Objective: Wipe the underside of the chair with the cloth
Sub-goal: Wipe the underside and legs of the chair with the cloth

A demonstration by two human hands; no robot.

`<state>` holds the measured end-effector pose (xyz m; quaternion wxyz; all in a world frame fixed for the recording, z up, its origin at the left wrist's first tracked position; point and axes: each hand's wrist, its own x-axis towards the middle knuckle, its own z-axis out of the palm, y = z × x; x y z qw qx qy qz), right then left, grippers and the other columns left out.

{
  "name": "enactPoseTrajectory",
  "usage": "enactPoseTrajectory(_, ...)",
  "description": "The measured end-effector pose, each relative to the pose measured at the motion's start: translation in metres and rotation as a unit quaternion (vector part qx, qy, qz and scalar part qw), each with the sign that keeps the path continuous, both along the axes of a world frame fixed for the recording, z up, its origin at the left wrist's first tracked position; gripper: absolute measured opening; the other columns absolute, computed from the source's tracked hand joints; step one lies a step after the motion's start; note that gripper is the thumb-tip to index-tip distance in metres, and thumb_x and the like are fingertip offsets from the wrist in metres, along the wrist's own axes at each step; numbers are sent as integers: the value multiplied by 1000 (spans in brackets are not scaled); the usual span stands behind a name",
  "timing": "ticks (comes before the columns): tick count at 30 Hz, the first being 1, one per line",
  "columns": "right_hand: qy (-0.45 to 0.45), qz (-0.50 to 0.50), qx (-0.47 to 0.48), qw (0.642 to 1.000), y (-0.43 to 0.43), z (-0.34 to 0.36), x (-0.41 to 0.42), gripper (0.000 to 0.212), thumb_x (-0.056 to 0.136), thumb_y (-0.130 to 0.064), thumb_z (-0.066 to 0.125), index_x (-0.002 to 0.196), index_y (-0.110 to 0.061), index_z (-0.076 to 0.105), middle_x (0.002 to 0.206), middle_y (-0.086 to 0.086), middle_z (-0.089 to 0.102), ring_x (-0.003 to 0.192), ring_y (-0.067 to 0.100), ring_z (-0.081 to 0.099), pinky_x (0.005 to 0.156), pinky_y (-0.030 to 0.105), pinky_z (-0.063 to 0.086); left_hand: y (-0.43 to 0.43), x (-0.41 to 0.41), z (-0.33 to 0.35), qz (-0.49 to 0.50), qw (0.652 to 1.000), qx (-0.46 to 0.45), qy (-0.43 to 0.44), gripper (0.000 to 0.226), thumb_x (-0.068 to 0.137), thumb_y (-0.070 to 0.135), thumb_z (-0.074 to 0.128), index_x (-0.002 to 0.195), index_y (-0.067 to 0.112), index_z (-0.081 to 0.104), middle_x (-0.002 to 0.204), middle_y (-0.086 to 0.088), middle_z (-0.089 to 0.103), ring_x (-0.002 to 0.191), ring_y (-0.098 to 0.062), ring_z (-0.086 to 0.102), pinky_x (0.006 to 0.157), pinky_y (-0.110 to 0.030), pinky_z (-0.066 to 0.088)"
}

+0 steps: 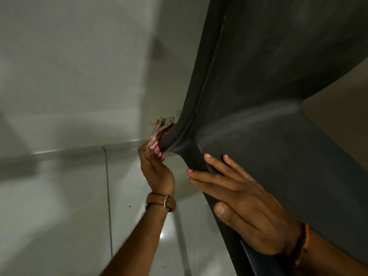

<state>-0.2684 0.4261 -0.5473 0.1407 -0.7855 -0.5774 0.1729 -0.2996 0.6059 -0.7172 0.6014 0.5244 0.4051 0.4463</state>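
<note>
Wiping step, by the look of it. Left hand [157, 172] shut tight on the cloth [159, 140], pressed to the chair [278, 96] edge, far left. Right hand [245, 204] open flat on the dark underside, holding nothing. Next, probably: rub along the edge.

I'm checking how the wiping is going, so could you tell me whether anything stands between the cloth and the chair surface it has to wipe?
Nothing visible does. The left hand already presses the red and white cloth against the dark chair at its curved edge. The right hand lies flat on the chair lower down, apart from the cloth.
</note>
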Motion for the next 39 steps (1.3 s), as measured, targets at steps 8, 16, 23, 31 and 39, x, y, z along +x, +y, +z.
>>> enactPoseTrajectory(8,-3,-1,-3,1000,-2,-3,3,66,113,-53,11,163,-23,43,174,-19,33,168,15,12,134,49,11,45,14,-151,-67,966,-135,209,33,110,25,39,132,11,58,112,-14,68,103,-36,65,88,-35,52)
enactPoseTrajectory(16,-8,2,-5,1000,-2,-1,4,61,113,-52,16,164,-27,40,174,-22,30,168,13,12,133,45,11,66,23,-122,-95,946,-259,173,38,109,11,39,140,0,58,136,-28,64,128,-49,57,110,-55,47)
enactPoseTrajectory(23,-10,-2,-19,1000,0,3,0,62,114,-52,16,163,-27,42,174,-21,32,168,11,11,133,42,8,-14,-5,-14,16,999,-48,12,43,107,50,36,131,26,63,114,30,71,109,11,66,84,-2,49)
enactPoseTrajectory(31,-22,10,-8,1000,-1,0,3,65,113,-55,11,164,-27,40,174,-22,32,168,14,13,133,46,11,24,4,-97,-12,978,-114,174,36,110,12,41,138,0,61,123,-28,71,113,-43,67,95,-31,51)
enactPoseTrajectory(39,-12,11,-16,1000,-1,-3,7,64,112,-55,19,162,-26,45,174,-22,30,168,9,7,134,42,7,62,22,-160,-54,934,-307,171,34,105,-1,47,136,-7,60,128,-27,67,109,-41,65,96,-49,56)
